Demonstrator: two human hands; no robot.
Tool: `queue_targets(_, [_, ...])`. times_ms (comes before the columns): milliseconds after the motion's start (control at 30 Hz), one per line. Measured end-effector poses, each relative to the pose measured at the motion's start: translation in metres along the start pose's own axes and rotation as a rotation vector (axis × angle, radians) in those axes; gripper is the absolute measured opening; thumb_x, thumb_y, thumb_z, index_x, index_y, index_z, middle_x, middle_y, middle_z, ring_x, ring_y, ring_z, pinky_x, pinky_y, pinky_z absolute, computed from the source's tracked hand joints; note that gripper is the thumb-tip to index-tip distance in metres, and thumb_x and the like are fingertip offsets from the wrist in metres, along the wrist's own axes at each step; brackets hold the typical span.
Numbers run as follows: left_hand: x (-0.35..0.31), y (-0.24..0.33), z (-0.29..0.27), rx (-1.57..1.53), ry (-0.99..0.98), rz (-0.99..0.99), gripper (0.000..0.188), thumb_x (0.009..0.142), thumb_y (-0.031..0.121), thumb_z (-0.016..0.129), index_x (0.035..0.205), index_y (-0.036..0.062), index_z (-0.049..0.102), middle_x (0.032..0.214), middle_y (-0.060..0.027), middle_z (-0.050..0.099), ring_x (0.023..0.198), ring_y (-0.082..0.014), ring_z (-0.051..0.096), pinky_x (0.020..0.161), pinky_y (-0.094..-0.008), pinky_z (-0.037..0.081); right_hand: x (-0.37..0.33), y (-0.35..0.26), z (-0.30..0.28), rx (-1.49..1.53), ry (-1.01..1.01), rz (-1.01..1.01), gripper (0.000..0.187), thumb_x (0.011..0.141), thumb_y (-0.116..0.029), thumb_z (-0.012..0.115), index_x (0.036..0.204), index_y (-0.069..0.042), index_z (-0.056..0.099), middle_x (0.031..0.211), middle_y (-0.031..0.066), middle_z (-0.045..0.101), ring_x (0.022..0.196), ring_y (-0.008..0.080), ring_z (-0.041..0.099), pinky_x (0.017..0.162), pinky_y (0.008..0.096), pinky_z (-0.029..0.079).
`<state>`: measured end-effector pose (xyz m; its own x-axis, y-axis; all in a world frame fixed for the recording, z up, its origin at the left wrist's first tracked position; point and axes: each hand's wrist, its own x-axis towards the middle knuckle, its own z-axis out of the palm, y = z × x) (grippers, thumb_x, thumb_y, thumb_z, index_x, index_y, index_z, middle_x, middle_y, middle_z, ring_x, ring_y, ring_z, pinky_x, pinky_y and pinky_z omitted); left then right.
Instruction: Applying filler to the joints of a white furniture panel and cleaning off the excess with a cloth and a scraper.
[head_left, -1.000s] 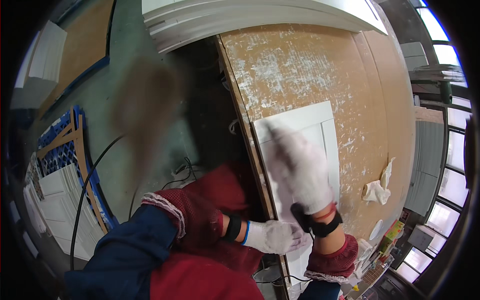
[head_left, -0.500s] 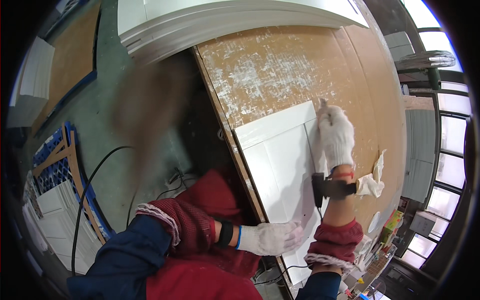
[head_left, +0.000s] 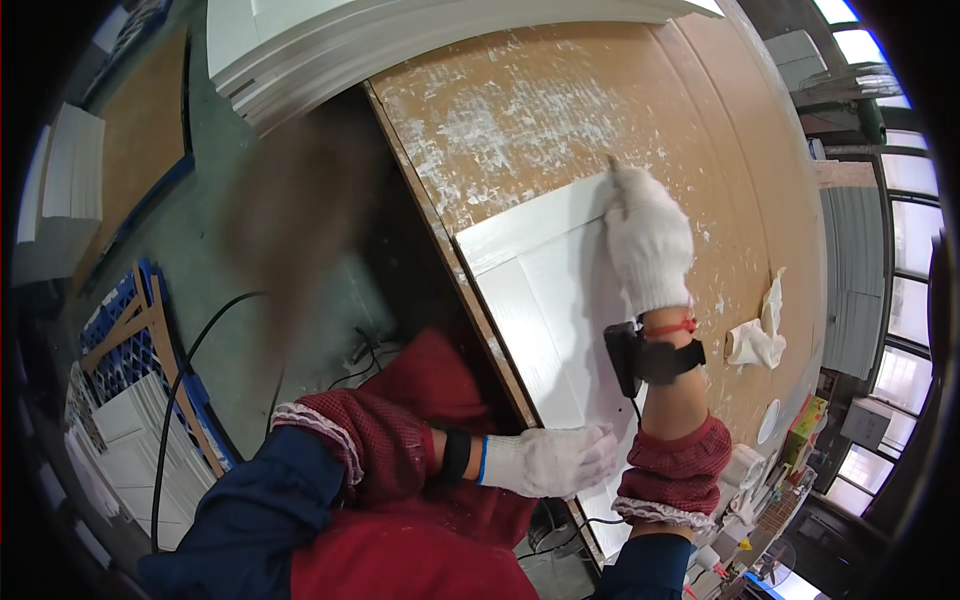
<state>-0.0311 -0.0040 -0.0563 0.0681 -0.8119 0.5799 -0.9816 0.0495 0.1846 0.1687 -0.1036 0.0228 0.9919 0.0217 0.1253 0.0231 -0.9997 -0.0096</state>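
Note:
A white framed panel (head_left: 530,290) lies on a brown worktable, its long left side running along the table's edge. My right hand (head_left: 650,240), in a white knit glove, is closed at the panel's far right corner and hides it. A small grey-brown tip pokes out beyond its fingers; I cannot make out what it is. Nearer me, my left hand (head_left: 550,462), also gloved, reaches across the panel's left edge with its fingers bent together and pressed on it. The thumb is partly hidden. A black device (head_left: 650,360) is strapped to my right wrist.
White panels (head_left: 330,50) are stacked at the table's far end. A crumpled white cloth (head_left: 758,335) lies on the paint-marked tabletop (head_left: 500,130) to the right. More panels (head_left: 135,450) stand on the floor at left beside a blue pallet (head_left: 120,320). Black cables (head_left: 180,370) hang nearby.
My right hand has shifted left onto the panel's far corner, which was showing before. My left hand stays at the panel's near left edge. The whole view has shifted slightly.

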Motion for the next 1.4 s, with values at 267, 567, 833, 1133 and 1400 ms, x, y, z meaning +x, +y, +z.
queue_targets(267, [-0.018,0.027,0.026,-0.265,-0.055,-0.228,0.044,0.087,0.028,0.045,0.121,0.0016,0.056,0.107,-0.0122,0.06,0.098,-0.0276,0.06,0.086,-0.0443,0.048,-0.066,-0.082,-0.026,0.193,-0.416,-0.809,0.011,0.077,-0.016,0.06,0.087,-0.01,0.058,0.074,0.0057,0.061,0.071,0.0236,0.066,0.061,0.0369,0.053])
queue_targets(567, [-0.015,-0.016,-0.044,-0.421,0.046,0.082,0.03,0.078,0.028,0.064,0.098,0.0059,0.065,0.094,-0.005,0.062,0.088,-0.0246,0.063,0.08,-0.0335,0.054,-0.103,-0.034,-0.074,0.53,-0.289,-0.004,0.012,0.088,-0.017,0.057,0.097,-0.01,0.059,0.075,0.013,0.06,0.071,0.0316,0.063,0.06,0.0408,0.049])
queue_targets(833, [-0.059,-0.062,-0.107,-0.732,0.069,-0.041,0.023,0.081,0.025,0.073,0.091,0.0054,0.066,0.094,-0.0093,0.067,0.09,-0.0272,0.065,0.081,-0.0405,0.053,-0.209,-0.04,-0.036,0.45,0.056,0.352,0.018,0.089,-0.015,0.058,0.104,-0.005,0.062,0.082,0.0115,0.063,0.064,0.0283,0.064,0.058,0.0369,0.052])
queue_targets(1133, [-0.041,-0.075,-0.129,-0.239,-0.036,-0.276,0.037,0.072,0.014,0.074,0.104,-0.0026,0.065,0.106,-0.0169,0.067,0.106,-0.0359,0.062,0.096,-0.0467,0.047,-0.297,-0.042,-0.021,0.097,0.128,0.627,0.031,0.085,-0.015,0.059,0.115,-0.009,0.061,0.088,0.0109,0.063,0.069,0.0288,0.063,0.061,0.0402,0.052])
queue_targets(1400, [0.0,-0.048,-0.098,-0.228,-0.253,-0.168,0.059,0.073,0.034,0.077,0.118,0.001,0.06,0.12,-0.0139,0.059,0.117,-0.0366,0.054,0.099,-0.0477,0.044,-0.532,0.014,-0.044,-0.097,0.27,1.373,0.03,0.09,-0.02,0.056,0.116,-0.007,0.063,0.103,0.0154,0.067,0.088,0.0338,0.065,0.076,0.0426,0.052])
